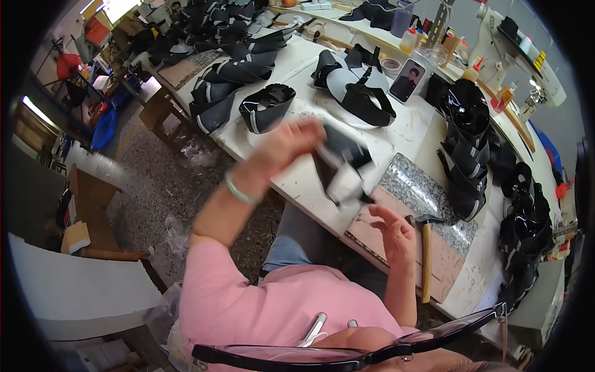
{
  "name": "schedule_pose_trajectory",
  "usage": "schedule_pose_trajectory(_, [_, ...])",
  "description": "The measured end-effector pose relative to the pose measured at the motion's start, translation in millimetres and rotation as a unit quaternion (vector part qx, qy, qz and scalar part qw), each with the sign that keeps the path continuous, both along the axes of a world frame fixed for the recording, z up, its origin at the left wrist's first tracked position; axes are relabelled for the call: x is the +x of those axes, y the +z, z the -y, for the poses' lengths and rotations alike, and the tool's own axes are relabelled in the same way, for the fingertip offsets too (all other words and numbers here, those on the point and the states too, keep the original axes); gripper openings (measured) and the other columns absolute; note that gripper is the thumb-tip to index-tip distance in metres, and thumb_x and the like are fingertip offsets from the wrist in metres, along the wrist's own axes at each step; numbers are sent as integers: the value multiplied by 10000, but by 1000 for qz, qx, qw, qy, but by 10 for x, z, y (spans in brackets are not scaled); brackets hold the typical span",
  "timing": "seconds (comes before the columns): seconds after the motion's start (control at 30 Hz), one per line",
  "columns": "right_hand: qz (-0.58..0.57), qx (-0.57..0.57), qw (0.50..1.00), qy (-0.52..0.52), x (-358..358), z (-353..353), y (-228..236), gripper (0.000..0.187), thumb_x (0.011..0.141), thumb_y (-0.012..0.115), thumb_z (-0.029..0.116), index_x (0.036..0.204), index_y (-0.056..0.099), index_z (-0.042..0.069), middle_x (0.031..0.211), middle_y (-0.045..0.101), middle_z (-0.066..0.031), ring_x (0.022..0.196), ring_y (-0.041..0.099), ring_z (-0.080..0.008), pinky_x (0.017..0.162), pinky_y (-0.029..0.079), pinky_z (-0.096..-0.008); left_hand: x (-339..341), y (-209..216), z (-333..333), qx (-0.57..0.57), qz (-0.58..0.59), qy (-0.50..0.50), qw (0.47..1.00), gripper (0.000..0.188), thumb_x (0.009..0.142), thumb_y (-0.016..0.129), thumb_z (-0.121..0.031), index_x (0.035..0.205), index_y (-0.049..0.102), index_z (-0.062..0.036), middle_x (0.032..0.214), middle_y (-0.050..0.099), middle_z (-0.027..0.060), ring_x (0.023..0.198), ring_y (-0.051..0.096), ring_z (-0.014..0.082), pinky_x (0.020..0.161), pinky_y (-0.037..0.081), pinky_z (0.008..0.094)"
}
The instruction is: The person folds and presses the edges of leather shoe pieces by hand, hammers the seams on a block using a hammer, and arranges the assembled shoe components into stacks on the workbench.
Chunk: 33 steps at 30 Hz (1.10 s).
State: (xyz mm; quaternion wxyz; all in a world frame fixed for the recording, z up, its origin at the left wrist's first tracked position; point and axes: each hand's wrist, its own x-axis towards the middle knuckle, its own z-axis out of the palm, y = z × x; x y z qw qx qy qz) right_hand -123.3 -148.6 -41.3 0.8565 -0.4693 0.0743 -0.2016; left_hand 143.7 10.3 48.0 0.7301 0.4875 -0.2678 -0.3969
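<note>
Head view shows the left hand point(294, 141) pinching a blurred dark piece point(343, 146) above the tabletop point(300, 67), while the right hand point(398, 237), half-opened and seemingly empty, is near the hammer point(426, 260).

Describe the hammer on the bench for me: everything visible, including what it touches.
The hammer has a long, light-brown handle that looks wooden and a dark head that looks metal, blunt at one end and tapering at the other. It lies on its side, the handle running toward the person across the pinkish board to about its near edge. The head lies by the border with the speckled slab. The right hand is just left of it, apparently not touching.
</note>
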Motion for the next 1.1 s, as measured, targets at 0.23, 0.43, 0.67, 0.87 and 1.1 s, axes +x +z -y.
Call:
schedule_pose_trajectory(0.23, [-187, -99, 974, -73, -120, -35, -363, 262, 927, 580, 189, 993, 655, -53, 949, 682, -125, 876, 627, -156, 774, 483, -256, 1369, 1152, 48, 127, 509, 110, 844, 273, 903, 614, -206, 1063, 617, 16, 927, 664, 27, 857, 581, 63, 782, 466, 225])
schedule_pose_trajectory(0.43, [-195, -119, 971, -76, -114, 10, -381, 228, 927, 586, 170, 982, 670, -36, 925, 686, -88, 826, 616, -111, 754, 484, -227, 1832, 267, -36, 401, 720, 166, 541, 229, 883, 578, -231, 1072, 643, -119, 1005, 673, 78, 981, 623, 235, 886, 391, 408])
schedule_pose_trajectory(0.67, [-238, -199, 950, -25, 4, 310, -254, 235, 906, 617, 204, 945, 682, -18, 852, 684, -52, 758, 592, -90, 700, 476, -226, 1466, -529, -240, 452, 629, 88, 627, 394, 879, 535, -453, 1007, 645, -97, 980, 654, 103, 998, 580, 289, 1006, 205, 588])
schedule_pose_trajectory(0.87, [-169, -618, 751, -160, 959, 845, 76, 200, 812, 671, 149, 971, 662, 28, 901, 652, -95, 851, 590, -256, 739, 469, -331, 1427, -647, -527, 452, 664, 120, 583, 466, 782, 686, -400, 1103, 584, -78, 1144, 552, 99, 1118, 486, 268, 1037, 192, 601])
schedule_pose_trajectory(1.1, [-156, -842, 427, -289, 1997, 1700, -382, 507, 777, 542, 17, 1276, 465, 58, 1139, 578, -95, 1106, 493, -314, 884, 411, -397, 726, -770, -113, 172, 631, 244, 716, 532, 773, 733, -285, 1223, 525, -92, 1272, 472, 140, 1177, 448, 324, 1022, 308, 472])
